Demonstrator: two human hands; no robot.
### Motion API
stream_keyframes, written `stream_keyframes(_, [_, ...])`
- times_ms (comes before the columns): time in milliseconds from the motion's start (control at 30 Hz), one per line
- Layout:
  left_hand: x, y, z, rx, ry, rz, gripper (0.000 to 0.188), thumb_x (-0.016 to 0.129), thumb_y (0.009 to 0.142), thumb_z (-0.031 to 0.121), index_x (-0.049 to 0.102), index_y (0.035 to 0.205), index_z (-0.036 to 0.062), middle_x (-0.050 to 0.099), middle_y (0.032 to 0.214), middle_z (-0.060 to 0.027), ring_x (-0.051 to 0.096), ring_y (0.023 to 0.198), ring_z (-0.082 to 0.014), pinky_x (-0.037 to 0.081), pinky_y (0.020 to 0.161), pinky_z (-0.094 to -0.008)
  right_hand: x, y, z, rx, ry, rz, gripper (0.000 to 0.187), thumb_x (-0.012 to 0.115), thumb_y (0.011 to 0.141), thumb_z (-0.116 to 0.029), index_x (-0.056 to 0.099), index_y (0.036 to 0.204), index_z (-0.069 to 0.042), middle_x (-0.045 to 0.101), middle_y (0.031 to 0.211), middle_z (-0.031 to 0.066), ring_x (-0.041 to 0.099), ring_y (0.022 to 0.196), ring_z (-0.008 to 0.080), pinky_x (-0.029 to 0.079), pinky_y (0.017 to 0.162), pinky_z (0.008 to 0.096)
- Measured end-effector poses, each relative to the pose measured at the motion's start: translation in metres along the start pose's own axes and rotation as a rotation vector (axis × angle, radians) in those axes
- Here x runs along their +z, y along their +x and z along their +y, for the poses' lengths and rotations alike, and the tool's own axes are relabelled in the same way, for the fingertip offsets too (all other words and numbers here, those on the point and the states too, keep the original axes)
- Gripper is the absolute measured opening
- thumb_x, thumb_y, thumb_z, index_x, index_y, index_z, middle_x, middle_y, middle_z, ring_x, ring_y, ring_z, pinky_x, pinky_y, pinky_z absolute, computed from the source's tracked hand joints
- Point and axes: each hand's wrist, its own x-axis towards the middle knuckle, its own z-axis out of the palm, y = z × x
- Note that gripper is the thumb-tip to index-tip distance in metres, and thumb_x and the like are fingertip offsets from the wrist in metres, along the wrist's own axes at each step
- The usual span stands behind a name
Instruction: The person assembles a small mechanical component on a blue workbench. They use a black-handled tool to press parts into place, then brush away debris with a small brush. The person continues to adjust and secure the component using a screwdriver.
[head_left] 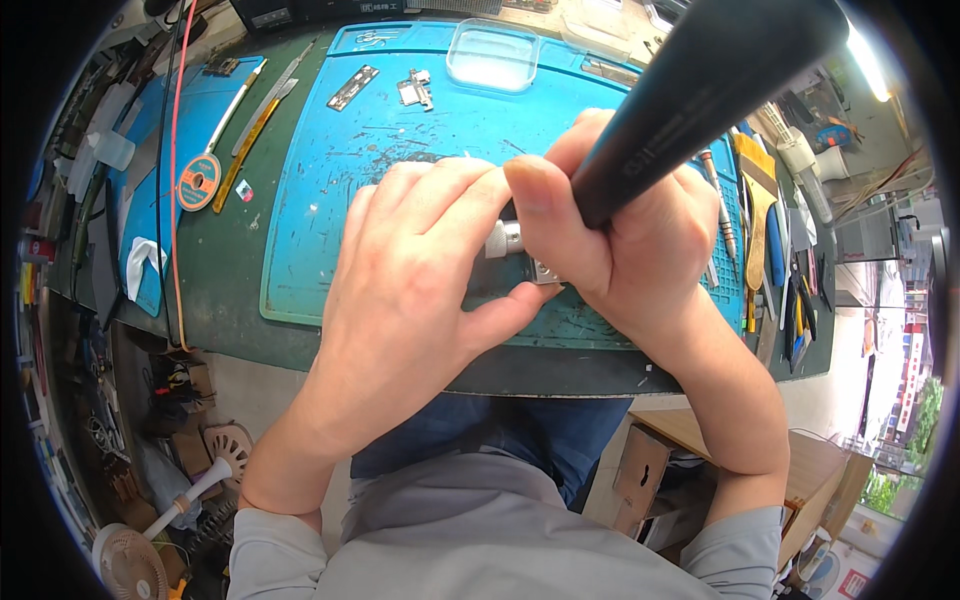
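Both of my hands meet over the blue work mat (300, 240). My left hand (410, 220) is closed around a small metal holder with a silver knurled knob (503, 239). Its thumb presses the holder's lower edge, and the rest of the piece is hidden by my fingers. A thick black cylindrical tool (690, 105) stands slanted in my right hand (640, 225), rising toward the upper right. My right fingers wrap round its lower end, with the thumb beside the metal holder. The tool's tip is hidden behind my hand.
Small circuit boards (414, 89) and a clear plastic box (492, 55) lie at the mat's far side. To the left are a solder spool (198, 182), a yellow-handled knife (250, 150) and a red cable (176, 200). Brushes (757, 190) and screwdrivers (722, 210) crowd the right.
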Motion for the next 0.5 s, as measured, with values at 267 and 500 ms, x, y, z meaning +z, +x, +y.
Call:
stream_keyframes(267, [-0.0007,-0.0001,-0.0005,-0.009,0.004,-0.012,0.044,0.088,0.077,0.017,0.07,0.115,0.0027,0.068,0.117,-0.0124,0.059,0.112,-0.0343,0.047,0.099,-0.0438,0.0003,-0.0007,0.0009,0.001,0.005,-0.006,0.021,0.08,0.097,-0.012,0.065,0.085,-0.002,0.061,0.065,0.0017,0.054,0.053,0.0117,0.04,0.049,0.0258])
stream_keyframes(500, [0.0004,0.0004,-0.0005,0.011,0.009,0.005,0.044,0.088,0.078,0.017,0.07,0.115,0.0026,0.068,0.117,-0.0126,0.059,0.113,-0.0344,0.047,0.099,-0.0438,0.0007,-0.0009,0.0009,-0.001,-0.001,0.01,0.022,0.08,0.097,-0.012,0.064,0.084,-0.002,0.061,0.065,0.0016,0.053,0.052,0.0114,0.04,0.048,0.0256])
